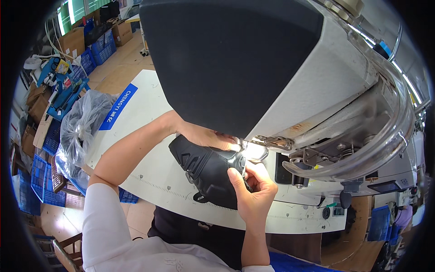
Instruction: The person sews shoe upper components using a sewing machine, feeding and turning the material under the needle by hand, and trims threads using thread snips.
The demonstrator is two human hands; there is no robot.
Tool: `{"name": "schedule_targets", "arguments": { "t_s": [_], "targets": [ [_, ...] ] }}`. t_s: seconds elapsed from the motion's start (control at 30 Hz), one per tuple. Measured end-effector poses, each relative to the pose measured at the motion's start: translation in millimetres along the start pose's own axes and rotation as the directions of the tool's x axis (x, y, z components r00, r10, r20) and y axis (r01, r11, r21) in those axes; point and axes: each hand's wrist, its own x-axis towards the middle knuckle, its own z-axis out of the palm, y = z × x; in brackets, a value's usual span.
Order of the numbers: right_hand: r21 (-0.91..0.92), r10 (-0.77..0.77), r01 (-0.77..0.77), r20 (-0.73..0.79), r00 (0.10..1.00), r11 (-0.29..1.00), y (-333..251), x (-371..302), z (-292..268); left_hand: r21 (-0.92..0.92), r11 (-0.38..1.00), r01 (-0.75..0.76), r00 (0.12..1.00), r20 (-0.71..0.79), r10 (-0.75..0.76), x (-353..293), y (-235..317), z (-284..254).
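Observation:
A black piece (206, 170) with raised ribs, which looks like a shoe upper, lies on the white sewing-machine table. Its far right edge sits at the brightly lit needle area of the sewing machine (290, 156). My left hand (206, 137) reaches over the far edge of the piece; the thumb presses it close to the light, and the other fingers are partly hidden under the machine head. My right hand (257, 188) pinches the right edge between thumb and fingers, just in front of the needle area. Glare washes out the stitching spot.
The large black-and-white machine head (235, 59) overhangs the work, with a clear curved guard (398, 136) on its right. A plastic bag (84, 129) hangs off the table's left side. Blue crates (45, 181) and a tool rack (63, 95) stand farther left.

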Motion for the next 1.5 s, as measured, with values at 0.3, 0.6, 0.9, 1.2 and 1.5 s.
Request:
{"name": "schedule_targets", "arguments": {
  "t_s": [0.3,0.6,0.9,1.2,1.5],
  "targets": [
    [-0.089,0.017,-0.024,-0.076,0.997,0.996,0,7,4,0.029,0.998,-0.055,0.995,0.087,0.052,17,-23,-2],
    [-0.071,0.026,-0.031,-0.061,0.998,0.997,-6,11,1,-0.063,0.997,-0.042,0.999,0.009,0.042,16,-33,10],
    [-0.041,-0.021,0.016,-0.11,0.994,0.999,-2,12,6,0.026,0.991,-0.133,0.99,-0.051,0.134,11,-37,11],
    [-0.326,0.213,-0.173,0.094,0.972,0.93,33,48,-71,0.091,0.996,0.024,0.788,-0.614,0.037,-52,44,78],
    [-0.316,0.295,-0.23,0.175,0.939,0.92,14,52,-56,0.103,0.995,0.012,0.778,-0.625,0.055,-48,35,70]
  ]
}}
